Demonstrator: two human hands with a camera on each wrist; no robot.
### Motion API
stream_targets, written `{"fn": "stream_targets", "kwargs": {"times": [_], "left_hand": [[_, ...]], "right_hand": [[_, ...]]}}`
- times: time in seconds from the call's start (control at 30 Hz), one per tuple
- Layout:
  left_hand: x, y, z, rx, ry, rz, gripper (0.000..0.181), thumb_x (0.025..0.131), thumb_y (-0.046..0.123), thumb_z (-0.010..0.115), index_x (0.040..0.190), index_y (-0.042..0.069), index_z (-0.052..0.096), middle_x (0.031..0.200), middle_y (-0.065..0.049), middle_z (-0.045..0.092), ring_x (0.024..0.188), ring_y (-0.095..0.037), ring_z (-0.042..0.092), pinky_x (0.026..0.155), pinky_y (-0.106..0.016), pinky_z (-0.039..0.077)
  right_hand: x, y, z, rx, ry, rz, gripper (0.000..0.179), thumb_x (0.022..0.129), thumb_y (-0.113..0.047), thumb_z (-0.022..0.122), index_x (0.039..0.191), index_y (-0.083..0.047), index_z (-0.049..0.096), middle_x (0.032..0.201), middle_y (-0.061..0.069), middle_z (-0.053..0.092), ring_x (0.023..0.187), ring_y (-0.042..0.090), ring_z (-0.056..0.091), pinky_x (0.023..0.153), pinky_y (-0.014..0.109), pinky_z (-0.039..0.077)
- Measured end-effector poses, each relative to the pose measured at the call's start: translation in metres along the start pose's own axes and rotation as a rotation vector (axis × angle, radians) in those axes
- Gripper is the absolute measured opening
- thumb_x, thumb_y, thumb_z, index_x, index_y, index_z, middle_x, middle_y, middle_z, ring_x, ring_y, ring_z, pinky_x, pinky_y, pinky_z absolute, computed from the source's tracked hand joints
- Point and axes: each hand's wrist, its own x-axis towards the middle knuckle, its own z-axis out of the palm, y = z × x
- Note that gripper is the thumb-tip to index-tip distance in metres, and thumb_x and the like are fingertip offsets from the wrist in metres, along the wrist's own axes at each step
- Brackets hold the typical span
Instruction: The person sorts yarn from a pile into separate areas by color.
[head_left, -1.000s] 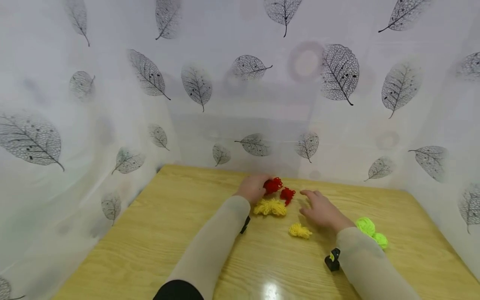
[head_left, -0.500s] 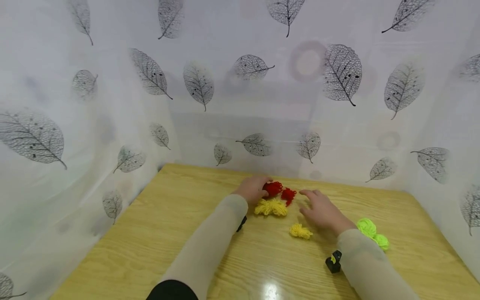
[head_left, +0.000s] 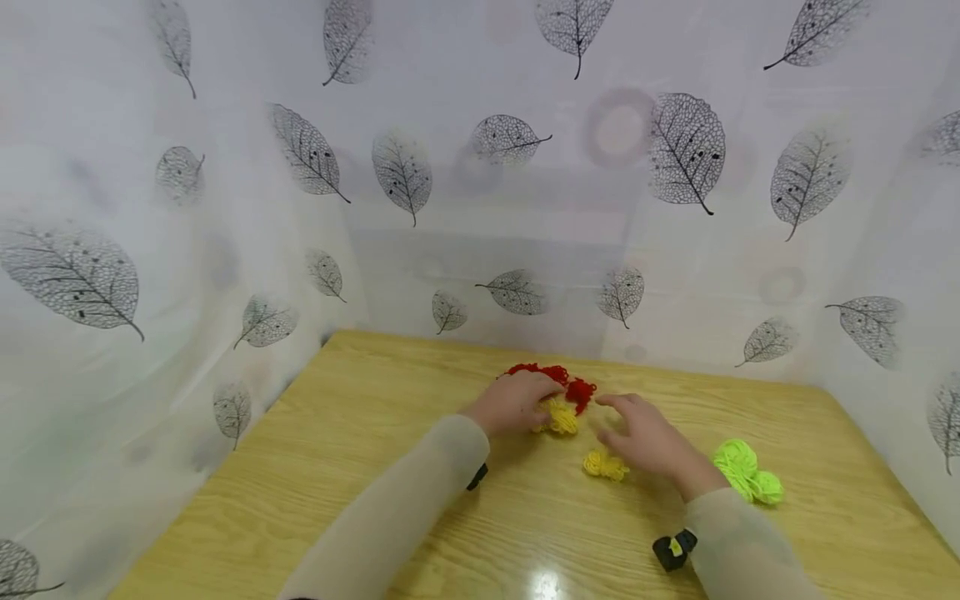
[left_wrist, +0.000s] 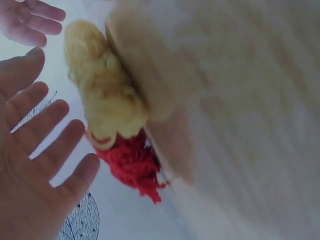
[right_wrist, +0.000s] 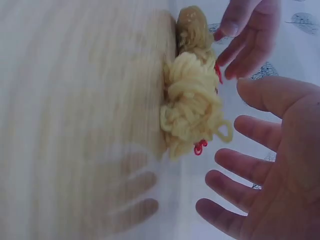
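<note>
My left hand (head_left: 516, 402) hovers over the larger yellow yarn bundle (head_left: 561, 417) and hides part of it in the head view. Its fingers (left_wrist: 52, 122) are spread, with nothing between them, in the left wrist view. Just behind that hand lies a red yarn bundle (head_left: 555, 372); a smaller red one (head_left: 580, 395) sits to its right. My right hand (head_left: 651, 440) has its fingers extended, palm toward the yarn. Close under its thumb is a small yellow yarn bundle (head_left: 604, 465), which looms large as twisted yellow strands (right_wrist: 192, 100) in the right wrist view.
Two bright green yarn balls (head_left: 738, 462) lie right of my right forearm. The wooden table (head_left: 360, 400) ends at a white curtain (head_left: 465, 192) printed with leaves. Black wrist camera mounts (head_left: 673, 550) stick out near both cuffs.
My left hand has let go of the red bundle and come nearer to me, over the larger yellow bundle. The right hand has shifted slightly toward me, above the small yellow one.
</note>
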Motion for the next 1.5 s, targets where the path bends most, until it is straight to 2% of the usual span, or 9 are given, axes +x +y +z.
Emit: {"fn": "stream_targets", "kwargs": {"times": [0.1, 0.33, 0.5, 0.63, 0.73, 0.9, 1.13, 1.3, 1.5], "left_hand": [[-0.002, 0.009, 0.008, -0.029, -0.049, -0.023, 0.055, 0.096, 0.037, 0.070, 0.147, 0.026, 0.054, 0.147, 0.009, 0.053, 0.136, -0.015, 0.047, 0.112, -0.038, 0.038], [0.000, 0.018, 0.026, 0.051, -0.123, -0.071, 0.064, 0.093, 0.038, 0.074, 0.151, 0.032, 0.048, 0.147, 0.007, 0.052, 0.132, -0.017, 0.051, 0.109, -0.039, 0.042], [0.000, 0.018, 0.029, 0.071, -0.150, -0.068, 0.052, 0.094, 0.034, 0.073, 0.144, 0.032, 0.056, 0.141, 0.008, 0.057, 0.128, -0.017, 0.054, 0.105, -0.039, 0.045], [0.000, 0.018, 0.032, 0.081, -0.154, -0.055, 0.042, 0.096, 0.032, 0.071, 0.137, 0.032, 0.063, 0.132, 0.009, 0.061, 0.122, -0.016, 0.056, 0.103, -0.038, 0.046], [-0.001, 0.020, 0.032, 0.075, -0.158, -0.066, 0.039, 0.096, 0.030, 0.071, 0.135, 0.031, 0.064, 0.129, 0.009, 0.062, 0.119, -0.015, 0.058, 0.102, -0.036, 0.046], [-0.008, 0.019, 0.028, 0.060, -0.151, -0.048, 0.035, 0.096, 0.028, 0.072, 0.131, 0.028, 0.066, 0.123, 0.009, 0.065, 0.114, -0.011, 0.060, 0.100, -0.032, 0.047], [-0.038, 0.001, 0.017, 0.024, -0.098, -0.027, 0.036, 0.095, 0.032, 0.071, 0.129, 0.023, 0.067, 0.122, 0.007, 0.066, 0.112, -0.011, 0.060, 0.098, -0.031, 0.048], [-0.065, -0.015, 0.009, -0.031, -0.073, -0.065, 0.037, 0.095, 0.032, 0.070, 0.129, 0.019, 0.067, 0.116, 0.004, 0.065, 0.099, -0.011, 0.059, 0.089, -0.031, 0.050], [-0.092, -0.034, 0.011, -0.097, -0.052, -0.135, 0.038, 0.095, 0.031, 0.071, 0.129, 0.016, 0.067, 0.108, 0.004, 0.064, 0.089, -0.010, 0.056, 0.083, -0.032, 0.051]], "right_hand": [[-0.011, -0.003, 0.003, 0.035, -0.010, -0.013, 0.054, 0.098, -0.028, 0.067, 0.145, -0.006, 0.052, 0.143, 0.022, 0.051, 0.131, 0.047, 0.046, 0.104, 0.066, 0.038], [-0.029, -0.012, 0.007, 0.086, -0.094, -0.044, 0.054, 0.091, -0.029, 0.075, 0.138, -0.008, 0.060, 0.132, 0.012, 0.059, 0.117, 0.035, 0.059, 0.098, 0.056, 0.047], [-0.032, -0.014, 0.012, 0.053, -0.116, -0.019, 0.049, 0.085, -0.018, 0.078, 0.131, -0.013, 0.065, 0.123, 0.007, 0.062, 0.116, 0.031, 0.059, 0.100, 0.055, 0.046], [-0.032, -0.011, 0.019, 0.041, -0.135, -0.021, 0.041, 0.082, -0.010, 0.075, 0.121, -0.019, 0.069, 0.110, -0.001, 0.061, 0.105, 0.023, 0.059, 0.095, 0.052, 0.048], [-0.033, -0.009, 0.022, 0.048, -0.159, -0.036, 0.037, 0.083, -0.008, 0.073, 0.117, -0.022, 0.069, 0.101, -0.005, 0.056, 0.096, 0.017, 0.056, 0.090, 0.048, 0.049], [-0.035, -0.007, 0.022, 0.069, -0.177, -0.038, 0.034, 0.087, -0.008, 0.072, 0.117, -0.022, 0.067, 0.100, -0.006, 0.055, 0.097, 0.016, 0.056, 0.091, 0.049, 0.049], [-0.032, -0.009, 0.021, 0.089, -0.188, -0.041, 0.032, 0.089, -0.011, 0.072, 0.118, -0.023, 0.066, 0.101, -0.006, 0.055, 0.097, 0.016, 0.055, 0.090, 0.048, 0.048], [-0.032, -0.010, 0.021, 0.099, -0.189, -0.035, 0.033, 0.088, -0.011, 0.072, 0.118, -0.022, 0.066, 0.101, -0.005, 0.055, 0.097, 0.016, 0.054, 0.090, 0.048, 0.048], [-0.032, -0.008, 0.020, 0.101, -0.195, -0.031, 0.033, 0.088, -0.012, 0.073, 0.119, -0.021, 0.066, 0.100, -0.005, 0.054, 0.095, 0.016, 0.054, 0.088, 0.046, 0.048]]}}
